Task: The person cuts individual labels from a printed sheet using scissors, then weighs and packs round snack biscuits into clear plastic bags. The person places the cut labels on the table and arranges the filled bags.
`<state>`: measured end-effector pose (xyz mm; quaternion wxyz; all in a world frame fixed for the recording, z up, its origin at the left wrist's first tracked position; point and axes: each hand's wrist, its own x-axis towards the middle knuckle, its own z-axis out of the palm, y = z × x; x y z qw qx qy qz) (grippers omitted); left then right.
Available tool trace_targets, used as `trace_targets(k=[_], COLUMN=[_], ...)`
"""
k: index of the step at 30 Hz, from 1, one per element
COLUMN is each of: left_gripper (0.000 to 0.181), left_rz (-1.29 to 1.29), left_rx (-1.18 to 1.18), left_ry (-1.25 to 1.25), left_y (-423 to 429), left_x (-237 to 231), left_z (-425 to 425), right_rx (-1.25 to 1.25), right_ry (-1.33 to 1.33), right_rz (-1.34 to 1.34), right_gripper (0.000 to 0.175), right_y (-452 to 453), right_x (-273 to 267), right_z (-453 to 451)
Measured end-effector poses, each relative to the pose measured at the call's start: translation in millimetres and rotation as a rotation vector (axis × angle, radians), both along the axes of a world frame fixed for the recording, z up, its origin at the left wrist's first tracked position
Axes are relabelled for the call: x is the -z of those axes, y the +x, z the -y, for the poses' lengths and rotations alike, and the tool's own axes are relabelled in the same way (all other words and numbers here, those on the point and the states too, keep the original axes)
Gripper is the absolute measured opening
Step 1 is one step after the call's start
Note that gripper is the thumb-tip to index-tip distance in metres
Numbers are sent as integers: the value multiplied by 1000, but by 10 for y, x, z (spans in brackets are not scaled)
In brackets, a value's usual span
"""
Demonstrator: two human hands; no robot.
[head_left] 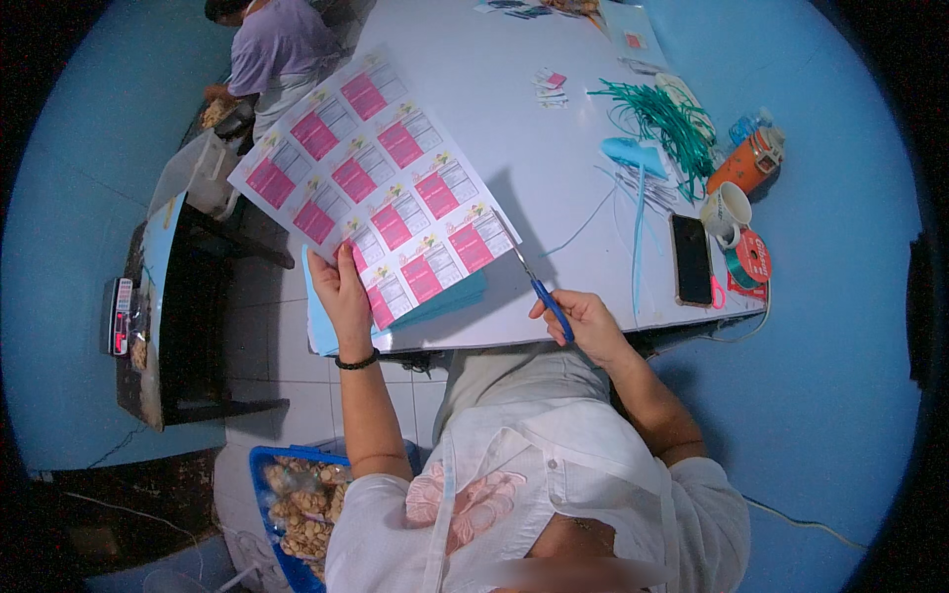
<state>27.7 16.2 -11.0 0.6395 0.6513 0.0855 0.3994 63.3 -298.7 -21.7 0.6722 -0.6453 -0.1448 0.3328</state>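
Note:
My left hand point(342, 289) grips the lower left edge of a large sheet of printed pink-and-white labels point(400, 215), held tilted above the white table. Blue-handled scissors point(552, 307) are in my right hand point(582, 322), their blades at the sheet's right corner; whether they are parted I cannot tell. Beneath the sheet, partly hidden, a stack of light blue sheets point(437, 304) lies at the table's near left corner. A few small cut labels point(550, 87) rest farther back on the table.
Right side of the table point(504, 148): green ribbons point(660, 122), a phone point(691, 259), a mug point(726, 210), an orange bottle point(745, 161), a ribbon spool point(749, 259). A blue crate point(259, 482) of bagged food stands lower left. A person point(278, 52) works at the upper left.

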Motion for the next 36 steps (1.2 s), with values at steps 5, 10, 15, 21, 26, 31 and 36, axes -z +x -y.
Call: trace_targets(k=[5, 10, 15, 21, 26, 31, 36], left_gripper=[35, 33, 32, 32, 36, 41, 43], left_rz=[26, 51, 47, 52, 58, 31, 75], left_rx=[-20, -30, -10, -50, -38, -6, 56], left_ry=[68, 117, 92, 40, 10, -36, -91], left_y=[1, -18, -64, -61, -86, -137, -167], left_x=[28, -7, -19, 1, -31, -25, 2], left_z=[52, 36, 37, 79, 71, 77, 112], right_rx=[-10, -15, -13, -23, -29, -27, 7], right_ry=[46, 96, 76, 86, 36, 97, 107], right_rz=[-5, -12, -28, -44, -14, -54, -20], right_gripper=[13, 15, 15, 14, 13, 13, 13], right_y=[40, 28, 34, 53, 31, 2, -7], right_x=[46, -83, -164, -81, -76, -85, -62], right_z=[47, 0, -32, 53, 34, -33, -64])
